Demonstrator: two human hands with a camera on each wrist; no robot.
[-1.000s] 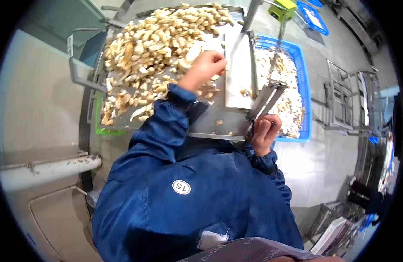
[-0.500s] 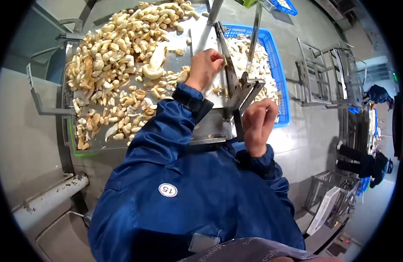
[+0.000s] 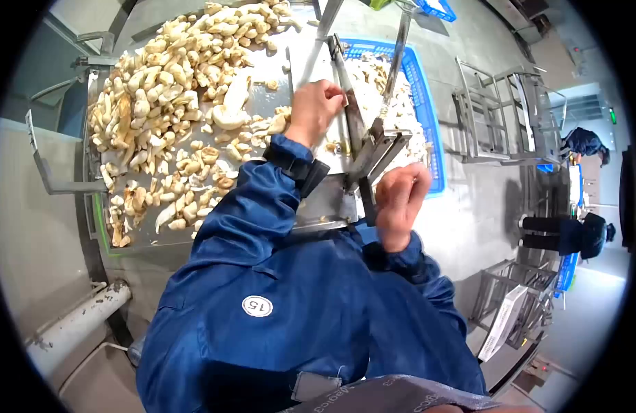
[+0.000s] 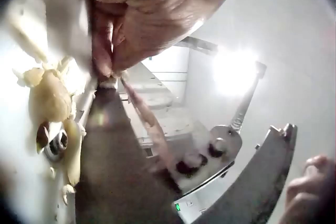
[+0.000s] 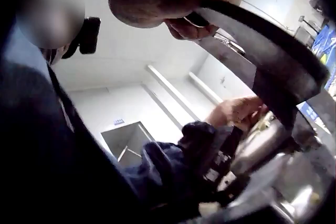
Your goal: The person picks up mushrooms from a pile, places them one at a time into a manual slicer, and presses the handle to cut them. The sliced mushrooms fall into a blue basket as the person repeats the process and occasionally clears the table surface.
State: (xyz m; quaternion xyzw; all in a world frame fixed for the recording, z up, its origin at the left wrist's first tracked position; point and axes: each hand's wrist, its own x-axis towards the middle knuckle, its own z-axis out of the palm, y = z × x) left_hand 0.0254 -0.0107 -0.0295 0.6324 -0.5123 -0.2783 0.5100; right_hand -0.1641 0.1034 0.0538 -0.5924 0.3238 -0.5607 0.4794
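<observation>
At the cutter blade (image 3: 352,103), my left hand (image 3: 314,111) pinches a small pale mushroom piece (image 4: 108,82) between thumb and fingertips. Most of that piece is hidden by the fingers. The fingertips are right at the top edge of the blade, with mushroom scraps (image 4: 50,95) on the white board beside it. My right hand (image 3: 400,203) grips the dark curved handle (image 5: 268,45) of the hinged lever cutter. A coil spring (image 3: 385,103) stands by the hinge arms.
A heap of whole mushrooms (image 3: 159,89) covers much of the metal tray (image 3: 318,206) at left. The blue crate (image 3: 431,151) beyond the cutter holds cut mushroom pieces. Metal racks (image 3: 483,131) stand at right, and another person (image 3: 572,230) is farther off.
My left hand has moved from beside the heap to the cutter blade. My right hand has come up with the handle. The head view has swung, shifting the tray leftward.
</observation>
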